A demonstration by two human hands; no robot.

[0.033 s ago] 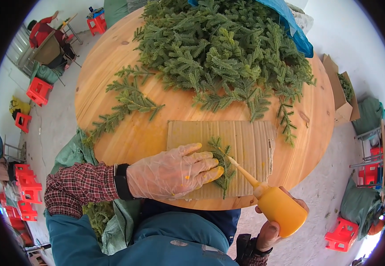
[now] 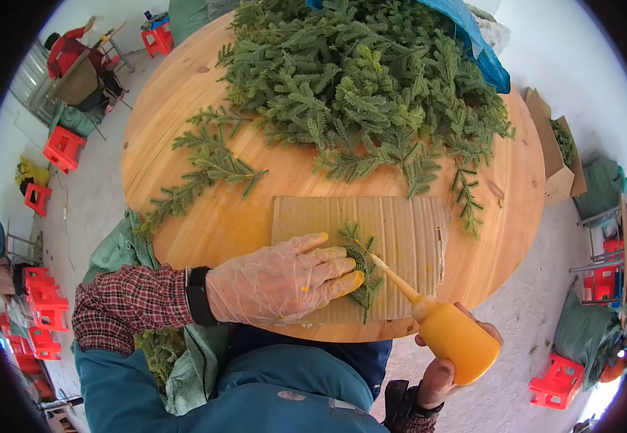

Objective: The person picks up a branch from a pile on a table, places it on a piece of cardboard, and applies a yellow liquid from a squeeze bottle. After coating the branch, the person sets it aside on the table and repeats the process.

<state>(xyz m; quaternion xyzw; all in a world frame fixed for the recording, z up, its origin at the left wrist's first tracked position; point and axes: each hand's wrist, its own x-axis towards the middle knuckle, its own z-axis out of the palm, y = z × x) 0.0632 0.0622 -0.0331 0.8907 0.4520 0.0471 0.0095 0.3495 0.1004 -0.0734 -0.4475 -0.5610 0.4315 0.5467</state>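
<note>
On a piece of corrugated cardboard (image 2: 422,224) lies a small green fir sprig (image 2: 368,287). My left hand (image 2: 282,280), in a clear plastic glove with yellow stains on the fingertips, rests flat with fingers stretched out. Its fingertips touch the sprig's left side and hide part of it. In my right hand (image 2: 440,382) is a yellow squeeze bottle (image 2: 458,343) with a long, narrow nozzle, tilted so that its tip meets or nearly meets the sprig's upper right side. The bottle covers part of the right fingers.
A large heap of fir branches (image 2: 357,86) fills the far side of the round wooden table (image 2: 234,227), beside blue plastic sheeting (image 2: 476,47). Loose branches (image 2: 212,162) lie to the left. Red stools (image 2: 63,148) and a seated person (image 2: 75,54) are farther left; a cardboard box (image 2: 560,180) stands right.
</note>
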